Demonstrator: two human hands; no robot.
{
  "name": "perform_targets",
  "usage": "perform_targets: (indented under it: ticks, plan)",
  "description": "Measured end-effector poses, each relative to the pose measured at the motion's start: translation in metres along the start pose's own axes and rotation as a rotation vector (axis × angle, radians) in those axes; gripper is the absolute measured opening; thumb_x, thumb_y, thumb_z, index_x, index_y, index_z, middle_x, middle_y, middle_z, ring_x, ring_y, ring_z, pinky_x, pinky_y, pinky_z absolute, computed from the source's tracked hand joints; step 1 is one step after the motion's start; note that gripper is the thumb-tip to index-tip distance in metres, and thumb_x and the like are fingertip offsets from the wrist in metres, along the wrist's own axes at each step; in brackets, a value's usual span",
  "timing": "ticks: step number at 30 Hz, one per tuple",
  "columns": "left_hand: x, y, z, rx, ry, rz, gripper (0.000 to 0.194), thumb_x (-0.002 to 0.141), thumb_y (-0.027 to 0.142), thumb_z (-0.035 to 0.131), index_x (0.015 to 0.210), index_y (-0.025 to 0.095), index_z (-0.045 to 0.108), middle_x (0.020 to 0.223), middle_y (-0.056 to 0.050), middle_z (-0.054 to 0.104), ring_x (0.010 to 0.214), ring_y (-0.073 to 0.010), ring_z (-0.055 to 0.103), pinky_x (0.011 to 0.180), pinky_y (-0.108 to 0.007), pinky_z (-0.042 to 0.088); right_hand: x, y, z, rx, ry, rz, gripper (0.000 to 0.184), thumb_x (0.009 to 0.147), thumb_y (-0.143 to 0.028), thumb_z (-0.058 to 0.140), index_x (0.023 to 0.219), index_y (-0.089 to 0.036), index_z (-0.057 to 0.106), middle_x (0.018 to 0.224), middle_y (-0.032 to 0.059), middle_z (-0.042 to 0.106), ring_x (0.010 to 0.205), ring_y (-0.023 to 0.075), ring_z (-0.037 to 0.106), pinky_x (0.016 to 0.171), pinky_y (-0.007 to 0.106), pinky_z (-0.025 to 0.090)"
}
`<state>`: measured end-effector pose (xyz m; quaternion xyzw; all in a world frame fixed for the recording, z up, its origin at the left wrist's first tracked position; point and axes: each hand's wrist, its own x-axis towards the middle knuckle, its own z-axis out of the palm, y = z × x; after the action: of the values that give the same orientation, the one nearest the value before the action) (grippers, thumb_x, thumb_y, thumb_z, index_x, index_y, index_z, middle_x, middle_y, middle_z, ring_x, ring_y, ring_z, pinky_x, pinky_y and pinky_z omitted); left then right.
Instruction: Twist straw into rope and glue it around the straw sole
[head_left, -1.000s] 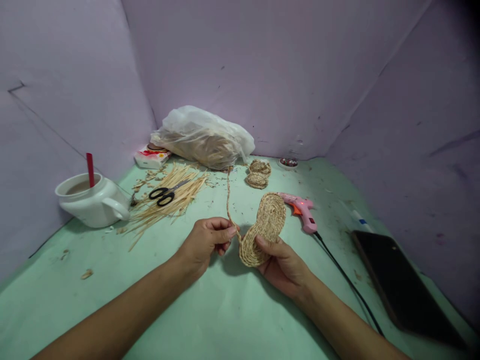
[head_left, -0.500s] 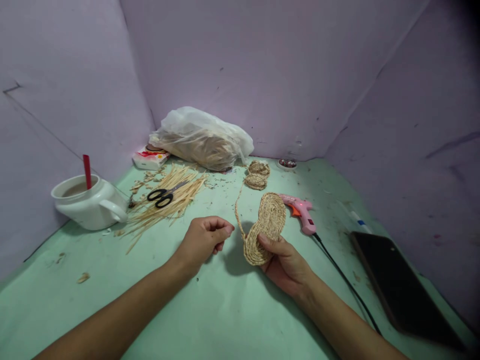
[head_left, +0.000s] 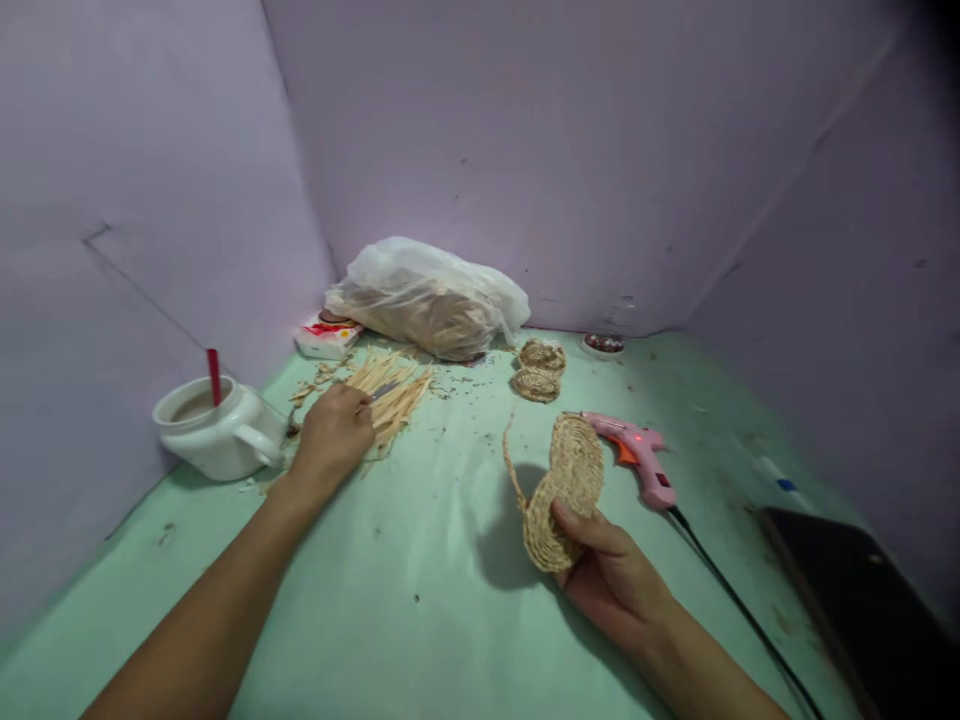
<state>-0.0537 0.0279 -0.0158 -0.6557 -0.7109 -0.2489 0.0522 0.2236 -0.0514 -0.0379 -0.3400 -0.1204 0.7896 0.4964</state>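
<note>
My right hand (head_left: pixel 609 578) grips the lower end of a woven straw piece (head_left: pixel 567 485) shaped like a small shoe sole, held up on edge above the green table. A short braided tail hangs from its left side. My left hand (head_left: pixel 332 436) has reached to the pile of straw strips (head_left: pixel 396 392) and is closed over the scissors lying there. Only the tip of the scissors' blades (head_left: pixel 385 389) shows past its fingers.
A white pot with a red stick (head_left: pixel 217 440) stands left. A plastic bag of straw (head_left: pixel 431 298) and a small box (head_left: pixel 325 336) lie at the back. Two small straw coils (head_left: pixel 538 370), a pink glue gun (head_left: pixel 634 456) with its cord, and a dark tablet (head_left: pixel 862 595) lie right.
My left hand let go of the braided tail and moved left to the scissors on the straw pile. The right hand kept the woven piece. The camera shifted slightly.
</note>
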Motion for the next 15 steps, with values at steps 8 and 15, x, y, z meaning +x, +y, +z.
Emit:
perform_targets:
  ticks: [8,15]
  plan:
    - [0.016,-0.011,-0.024,0.217,-0.146,-0.195,0.029,0.073,0.023,0.041,0.089,0.019,0.065,0.086,-0.007,0.068,0.081,-0.0217,0.062,0.067,-0.028,0.044,0.004,-0.004,-0.001,0.122,0.051,-0.003,0.026,0.049,-0.012,0.082,0.073,-0.014,0.071,0.070,0.0026,0.072,0.061,0.0130,0.065,0.057,0.020,0.053]
    - [0.024,-0.013,-0.003,0.284,-0.386,-0.190,0.020,0.059,0.022,0.048,0.071,0.020,0.064,0.075,-0.015,0.065,0.072,-0.0339,0.060,0.053,-0.034,0.037,0.007,-0.004,-0.002,0.126,-0.027,-0.029,0.022,0.052,-0.012,0.080,0.072,-0.014,0.071,0.070,0.0040,0.072,0.060,0.0140,0.065,0.056,0.022,0.051]
